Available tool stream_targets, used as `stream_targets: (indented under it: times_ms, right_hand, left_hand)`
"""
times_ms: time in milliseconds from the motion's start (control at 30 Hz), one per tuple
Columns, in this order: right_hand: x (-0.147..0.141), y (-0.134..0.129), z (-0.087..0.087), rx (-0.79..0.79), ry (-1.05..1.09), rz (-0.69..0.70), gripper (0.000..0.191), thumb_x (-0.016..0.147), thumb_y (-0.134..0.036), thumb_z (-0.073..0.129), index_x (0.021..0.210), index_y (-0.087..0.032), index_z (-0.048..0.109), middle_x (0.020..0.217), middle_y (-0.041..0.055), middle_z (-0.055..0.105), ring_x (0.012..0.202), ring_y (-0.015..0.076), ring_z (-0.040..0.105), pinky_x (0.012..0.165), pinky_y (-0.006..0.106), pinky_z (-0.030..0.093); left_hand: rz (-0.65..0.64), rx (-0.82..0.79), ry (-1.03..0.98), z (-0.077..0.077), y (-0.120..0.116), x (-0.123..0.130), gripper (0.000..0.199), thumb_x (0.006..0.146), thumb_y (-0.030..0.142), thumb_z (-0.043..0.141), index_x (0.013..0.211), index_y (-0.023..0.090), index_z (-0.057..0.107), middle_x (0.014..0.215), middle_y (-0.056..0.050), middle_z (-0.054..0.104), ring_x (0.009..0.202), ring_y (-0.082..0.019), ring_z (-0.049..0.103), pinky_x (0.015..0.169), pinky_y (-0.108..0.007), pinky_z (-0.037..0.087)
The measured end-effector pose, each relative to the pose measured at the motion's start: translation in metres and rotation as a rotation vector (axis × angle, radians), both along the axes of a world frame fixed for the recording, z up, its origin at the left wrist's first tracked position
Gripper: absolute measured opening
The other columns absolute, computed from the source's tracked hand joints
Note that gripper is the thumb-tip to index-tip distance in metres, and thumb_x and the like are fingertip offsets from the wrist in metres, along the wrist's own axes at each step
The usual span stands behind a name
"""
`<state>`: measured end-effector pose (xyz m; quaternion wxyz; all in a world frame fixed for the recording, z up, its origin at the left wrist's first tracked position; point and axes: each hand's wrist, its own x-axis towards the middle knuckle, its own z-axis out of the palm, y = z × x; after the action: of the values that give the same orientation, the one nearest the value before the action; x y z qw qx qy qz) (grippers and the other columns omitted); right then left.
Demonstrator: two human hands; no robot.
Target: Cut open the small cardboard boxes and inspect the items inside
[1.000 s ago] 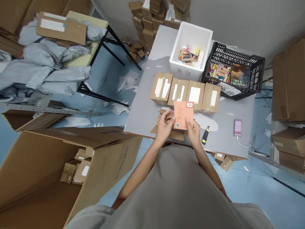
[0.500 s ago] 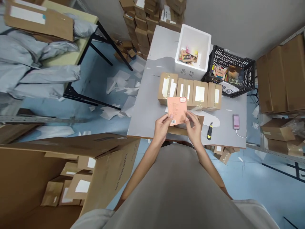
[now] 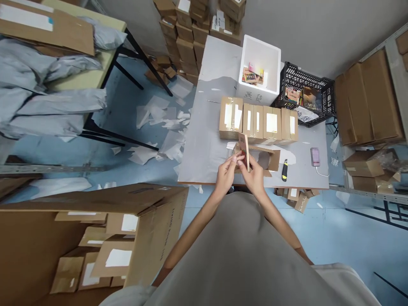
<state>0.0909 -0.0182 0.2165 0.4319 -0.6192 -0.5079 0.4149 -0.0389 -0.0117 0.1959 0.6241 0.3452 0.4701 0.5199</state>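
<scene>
A thin, square pink book (image 3: 244, 145) is held upright over the table, turned nearly edge-on to me. My right hand (image 3: 254, 174) grips its lower right part between thumb and fingers. My left hand (image 3: 225, 174) is closed at its lower left side, fingertips against the face turned that way. Just beyond and under the hands lies an open cardboard box (image 3: 274, 160), its flaps spread. To the right of it rests a black and yellow utility knife (image 3: 284, 171).
Several taped cartons (image 3: 271, 123) stand in a row behind the open box. Beyond them are a white foam bin (image 3: 259, 91) and a black plastic crate (image 3: 328, 95), both holding small books. A phone (image 3: 315, 157) lies at right. A large carton (image 3: 159, 238) stands at lower left.
The book has turned from facing me flat to nearly edge-on, and both hands have drawn together around it. The open box now shows more. The view has shifted slightly.
</scene>
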Motion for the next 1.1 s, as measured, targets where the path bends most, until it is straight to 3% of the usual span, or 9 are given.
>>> stream_targets:
  times_ms: [100, 233, 333, 433, 567, 667, 767, 933, 1100]
  right_hand:
    - [0.003, 0.002, -0.003, -0.036, 0.115, -0.054, 0.061, 0.103, -0.077, 0.069, 0.122, -0.022, 0.087, 0.121, 0.0092, 0.089, 0.115, 0.0317, 0.081, 0.107, 0.047, 0.068]
    - [0.005, 0.003, 0.0, -0.051, 0.237, -0.063, 0.059, 0.099, -0.079, 0.074, 0.117, -0.024, 0.085, 0.117, 0.008, 0.088, 0.108, 0.0296, 0.082, 0.1, 0.044, 0.07]
    - [0.003, 0.003, 0.004, -0.078, 0.282, -0.036, 0.06, 0.097, -0.08, 0.076, 0.119, -0.025, 0.085, 0.117, 0.008, 0.088, 0.109, 0.0295, 0.083, 0.098, 0.044, 0.071]
    - [0.002, 0.007, 0.003, -0.103, 0.304, 0.001, 0.062, 0.098, -0.08, 0.076, 0.123, -0.024, 0.086, 0.121, 0.0085, 0.089, 0.111, 0.03, 0.084, 0.101, 0.046, 0.072]
    - [0.008, 0.013, -0.004, -0.054, 0.209, -0.098, 0.068, 0.094, -0.08, 0.079, 0.132, -0.024, 0.086, 0.138, 0.0118, 0.087, 0.136, 0.0348, 0.079, 0.121, 0.055, 0.064]
    - [0.014, 0.014, -0.007, 0.012, 0.096, -0.173, 0.069, 0.096, -0.077, 0.078, 0.142, -0.025, 0.083, 0.155, 0.0126, 0.079, 0.155, 0.0346, 0.068, 0.135, 0.059, 0.05]
    - [0.015, 0.013, -0.009, -0.017, 0.15, -0.099, 0.072, 0.095, -0.077, 0.08, 0.145, -0.025, 0.083, 0.156, 0.0138, 0.078, 0.147, 0.0339, 0.074, 0.132, 0.057, 0.056]
    - [0.028, 0.018, -0.011, -0.026, 0.233, -0.1, 0.076, 0.086, -0.078, 0.088, 0.136, -0.02, 0.084, 0.142, 0.0147, 0.085, 0.131, 0.033, 0.082, 0.117, 0.049, 0.067]
    - [0.081, 0.03, -0.011, -0.044, 0.229, -0.141, 0.065, 0.089, -0.081, 0.08, 0.109, -0.02, 0.082, 0.11, 0.0113, 0.09, 0.107, 0.0314, 0.084, 0.096, 0.044, 0.071]
  left_hand:
    - [0.023, 0.004, 0.044, -0.012, 0.0, -0.006, 0.058, 0.097, 0.075, 0.079, 0.119, 0.022, 0.088, 0.151, -0.017, 0.079, 0.14, -0.036, 0.074, 0.107, -0.046, 0.067]
    - [0.111, -0.092, 0.046, -0.028, 0.007, -0.025, 0.068, 0.081, 0.065, 0.099, 0.131, 0.022, 0.081, 0.15, -0.018, 0.078, 0.133, -0.033, 0.076, 0.106, -0.043, 0.066]
    - [-0.014, -0.141, -0.06, -0.029, 0.013, -0.037, 0.063, 0.082, 0.071, 0.096, 0.117, 0.02, 0.084, 0.13, -0.014, 0.085, 0.121, -0.031, 0.08, 0.106, -0.042, 0.064]
    - [-0.083, -0.141, -0.085, -0.024, 0.016, -0.043, 0.057, 0.078, 0.069, 0.1, 0.099, 0.02, 0.084, 0.106, -0.009, 0.087, 0.103, -0.026, 0.081, 0.098, -0.038, 0.064]
    - [0.02, -0.126, -0.088, -0.019, 0.021, -0.041, 0.059, 0.071, 0.069, 0.105, 0.094, 0.02, 0.082, 0.1, -0.008, 0.086, 0.095, -0.024, 0.081, 0.092, -0.036, 0.065]
    - [0.14, -0.096, -0.057, -0.02, 0.028, -0.031, 0.064, 0.069, 0.073, 0.105, 0.097, 0.02, 0.082, 0.107, -0.009, 0.088, 0.102, -0.027, 0.083, 0.099, -0.043, 0.069]
    - [0.18, -0.053, -0.031, -0.018, 0.033, -0.012, 0.064, 0.071, 0.074, 0.103, 0.1, 0.02, 0.083, 0.118, -0.012, 0.088, 0.111, -0.03, 0.085, 0.107, -0.05, 0.069]
    - [0.059, 0.097, 0.032, -0.003, 0.027, 0.036, 0.049, 0.087, 0.066, 0.094, 0.107, 0.022, 0.089, 0.136, -0.015, 0.085, 0.13, -0.033, 0.08, 0.121, -0.054, 0.063]
    - [-0.085, 0.149, 0.147, -0.004, 0.031, 0.061, 0.038, 0.092, 0.058, 0.09, 0.108, 0.024, 0.091, 0.131, -0.015, 0.085, 0.128, -0.032, 0.079, 0.116, -0.05, 0.065]
